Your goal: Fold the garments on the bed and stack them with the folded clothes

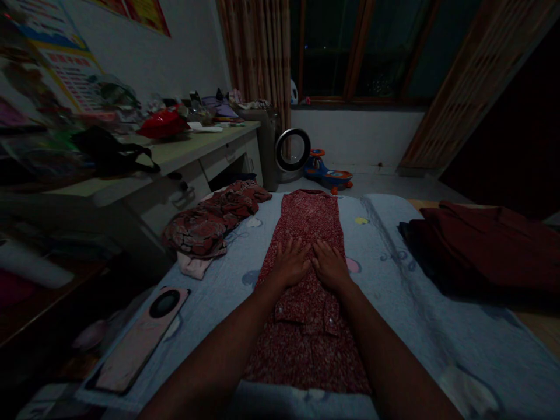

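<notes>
A dark red speckled garment (pixel 308 216), long and narrow with its sides folded in, lies flat on the light blue bed cover (pixel 231 309). Two cuffs with small buttons show just below my hands. My left hand (pixel 291 263) rests palm down on the middle of the cloth, fingers spread. Beside it on the right, my right hand (pixel 330 265) presses flat on the same cloth, its fingers stretched forward. The thumbs nearly meet. Neither hand grips anything.
Left of the garment lie a crumpled patterned cloth (pixel 210 224) and a pink phone (pixel 142 344). A stack of dark folded clothes (pixel 490 251) sits at the right. A cluttered desk (pixel 175 157) runs along the left wall. Beyond the bed stands a blue and orange ride-on toy (pixel 326 172).
</notes>
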Available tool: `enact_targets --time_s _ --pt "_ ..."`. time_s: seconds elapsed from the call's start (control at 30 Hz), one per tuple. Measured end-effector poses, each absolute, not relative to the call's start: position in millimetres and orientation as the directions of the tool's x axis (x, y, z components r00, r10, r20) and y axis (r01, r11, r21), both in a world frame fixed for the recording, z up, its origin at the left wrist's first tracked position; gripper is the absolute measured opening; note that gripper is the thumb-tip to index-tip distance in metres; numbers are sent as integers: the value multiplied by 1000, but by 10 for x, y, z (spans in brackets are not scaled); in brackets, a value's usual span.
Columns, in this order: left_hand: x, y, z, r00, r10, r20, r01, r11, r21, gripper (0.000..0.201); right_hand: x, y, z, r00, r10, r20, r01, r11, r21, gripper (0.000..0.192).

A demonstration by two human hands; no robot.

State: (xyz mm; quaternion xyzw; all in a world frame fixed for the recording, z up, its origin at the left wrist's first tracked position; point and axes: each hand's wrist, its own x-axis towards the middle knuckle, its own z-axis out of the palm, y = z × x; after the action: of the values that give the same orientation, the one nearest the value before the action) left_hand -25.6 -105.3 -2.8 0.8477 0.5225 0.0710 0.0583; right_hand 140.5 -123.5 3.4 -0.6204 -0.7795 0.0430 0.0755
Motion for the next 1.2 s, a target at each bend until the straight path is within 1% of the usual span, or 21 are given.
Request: enact_targets --time_s 0.23,0.4,0.5,0.63,0.93,1.0,1.07,1.13,1.2 --pt "-247 -1039 -74 394 916 68 899 -400 178 62 1399 -1235 33 -211 974 80 963 222 -155 55" --pt "-218 -1017 -11 291 955 59 942 -297 159 67 1388 -1248 54 -197 977 78 963 208 -172 55" --pt "-218 -973 25 258 965 48 952 -263 160 70 1388 -1246 68 -196 978 66 962 205 -179 56" --pt "-296 -887 25 178 982 67 970 -187 158 74 1388 -1242 72 -194 979 65 962 203 -181 57" --pt "-654 -666 53 65 998 -9 989 -63 135 66 1395 -1227 33 -194 979 67 960 204 -194 57" --pt "-662 -667 89 41 999 23 991 -44 130 64 1395 -1226 33 -191 979 68 960 200 -197 57" --pt "-622 -710 121 72 992 107 989 -85 124 60 1395 -1225 31 -189 979 71 959 200 -199 56" --pt "-549 -779 139 172 970 173 973 -195 125 55 1395 -1221 23 -192 979 74 959 203 -199 56" --pt "-473 -847 137 286 942 177 940 -312 141 52 1398 -1216 11 -196 978 77 958 208 -198 56"
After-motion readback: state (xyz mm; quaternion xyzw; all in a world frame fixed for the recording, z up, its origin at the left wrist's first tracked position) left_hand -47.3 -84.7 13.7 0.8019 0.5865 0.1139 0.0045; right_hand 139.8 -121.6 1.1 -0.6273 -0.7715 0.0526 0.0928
